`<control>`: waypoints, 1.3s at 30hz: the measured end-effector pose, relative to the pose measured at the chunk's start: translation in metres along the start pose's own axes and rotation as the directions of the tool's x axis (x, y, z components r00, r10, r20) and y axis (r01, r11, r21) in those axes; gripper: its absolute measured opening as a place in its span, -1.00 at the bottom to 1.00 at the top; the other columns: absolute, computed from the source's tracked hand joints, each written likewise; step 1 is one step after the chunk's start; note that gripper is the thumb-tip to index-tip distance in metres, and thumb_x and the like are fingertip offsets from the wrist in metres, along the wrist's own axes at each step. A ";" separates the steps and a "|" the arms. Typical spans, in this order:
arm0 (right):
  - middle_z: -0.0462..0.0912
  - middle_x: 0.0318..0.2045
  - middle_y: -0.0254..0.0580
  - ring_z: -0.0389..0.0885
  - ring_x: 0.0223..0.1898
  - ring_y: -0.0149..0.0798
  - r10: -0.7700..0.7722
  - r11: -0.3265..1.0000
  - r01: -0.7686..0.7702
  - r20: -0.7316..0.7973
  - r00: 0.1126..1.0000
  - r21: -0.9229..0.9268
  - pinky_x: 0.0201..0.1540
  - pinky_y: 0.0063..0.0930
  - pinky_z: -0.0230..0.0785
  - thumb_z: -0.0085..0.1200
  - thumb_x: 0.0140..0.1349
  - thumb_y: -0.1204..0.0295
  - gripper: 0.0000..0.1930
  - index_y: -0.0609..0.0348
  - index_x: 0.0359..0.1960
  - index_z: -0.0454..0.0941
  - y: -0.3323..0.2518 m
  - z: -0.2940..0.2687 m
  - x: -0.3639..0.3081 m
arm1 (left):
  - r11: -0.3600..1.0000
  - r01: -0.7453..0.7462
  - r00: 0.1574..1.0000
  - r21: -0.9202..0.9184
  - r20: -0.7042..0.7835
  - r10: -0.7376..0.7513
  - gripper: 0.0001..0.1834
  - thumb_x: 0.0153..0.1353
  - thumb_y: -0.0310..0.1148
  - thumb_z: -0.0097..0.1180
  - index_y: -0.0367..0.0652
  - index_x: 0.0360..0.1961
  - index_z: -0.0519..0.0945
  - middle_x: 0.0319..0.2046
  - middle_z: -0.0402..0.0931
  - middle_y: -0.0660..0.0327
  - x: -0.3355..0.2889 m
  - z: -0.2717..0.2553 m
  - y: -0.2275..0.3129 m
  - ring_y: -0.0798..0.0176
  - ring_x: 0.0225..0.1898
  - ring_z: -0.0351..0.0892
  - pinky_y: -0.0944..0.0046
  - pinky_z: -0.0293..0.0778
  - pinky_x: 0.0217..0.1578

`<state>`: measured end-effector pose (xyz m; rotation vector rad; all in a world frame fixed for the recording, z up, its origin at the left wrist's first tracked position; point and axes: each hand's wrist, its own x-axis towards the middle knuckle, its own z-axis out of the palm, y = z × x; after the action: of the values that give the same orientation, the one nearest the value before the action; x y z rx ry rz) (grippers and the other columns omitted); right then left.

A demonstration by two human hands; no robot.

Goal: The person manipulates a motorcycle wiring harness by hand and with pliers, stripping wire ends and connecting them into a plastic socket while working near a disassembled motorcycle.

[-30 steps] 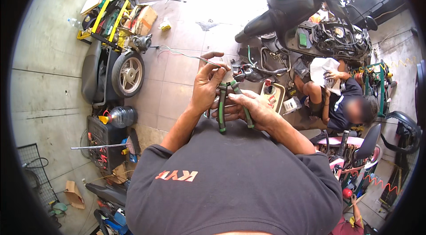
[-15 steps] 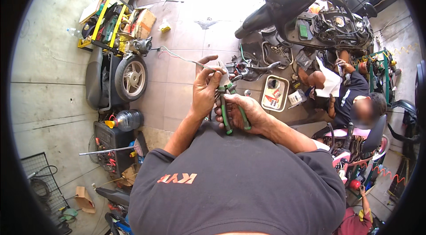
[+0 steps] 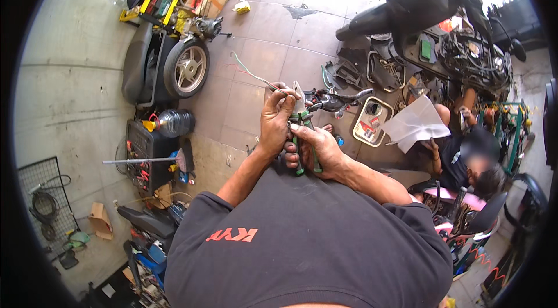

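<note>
My left hand (image 3: 274, 125) pinches thin wires (image 3: 254, 74) between thumb and fingers, raised in front of my chest. Their loose ends, one green and one reddish, fan out to the far left. Green-handled pliers (image 3: 301, 115) are gripped in my right hand (image 3: 325, 150), jaws pointing away from me and close beside my left fingertips. The pliers' handles stand somewhat apart. Whether the jaws touch a wire cannot be made out. Just beyond the pliers lies a dark handlebar assembly (image 3: 343, 100), partly hidden by my hands.
A tray of small parts (image 3: 372, 122) lies right of my hands. A co-worker (image 3: 465, 157) sits at the right with a white sheet (image 3: 415, 123). A partly stripped scooter (image 3: 430, 11) stands far right. At left are a wheel (image 3: 186, 68), a water bottle (image 3: 174, 123) and a toolbox (image 3: 148, 154).
The whole view has shifted, so the surroundings sit differently around my hands. The wires' green and reddish ends now show spread apart. The co-worker's white sheet has swung out toward the tray.
</note>
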<state>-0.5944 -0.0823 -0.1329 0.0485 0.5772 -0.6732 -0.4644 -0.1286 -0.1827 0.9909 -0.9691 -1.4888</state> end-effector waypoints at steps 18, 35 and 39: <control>0.52 0.04 0.14 0.56 0.07 0.10 0.154 0.854 0.028 0.303 0.940 -0.520 0.13 -0.03 0.42 0.06 0.24 0.43 -0.41 0.40 0.27 0.20 0.019 0.142 0.281 | 0.928 -0.226 0.768 0.298 -0.532 0.357 -0.83 0.40 -0.34 0.03 -0.24 -0.26 0.48 -0.28 0.31 0.21 0.121 -0.312 0.082 0.36 -0.43 0.44 0.35 0.42 -0.41; 0.59 -0.18 -0.06 0.63 -0.24 -0.17 0.100 0.598 -0.079 -0.024 0.995 -0.797 -0.14 -0.25 0.52 0.01 0.26 0.46 -0.56 0.34 0.17 0.33 0.026 0.218 0.602 | 0.472 0.076 0.423 0.878 -0.457 0.783 -0.72 0.33 -0.22 0.10 -0.27 -0.24 0.60 -0.32 0.43 0.10 0.232 -0.847 0.279 0.20 -0.36 0.47 0.25 0.41 -0.26; 0.63 -0.19 -0.07 0.64 -0.24 -0.21 0.075 0.518 -0.072 -0.038 0.996 -0.852 -0.18 -0.32 0.50 0.02 0.26 0.45 -0.57 0.33 0.15 0.36 0.037 0.248 0.700 | 0.558 0.146 0.425 0.817 -0.561 0.710 -0.73 0.30 -0.22 0.12 -0.26 -0.24 0.60 -0.32 0.45 0.04 0.270 -0.951 0.291 0.13 -0.35 0.50 0.19 0.43 -0.26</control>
<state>-0.0082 -0.5116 -0.2925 -0.8750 0.8543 -0.2335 0.4963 -0.4958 -0.2452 1.8135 -0.9048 0.0706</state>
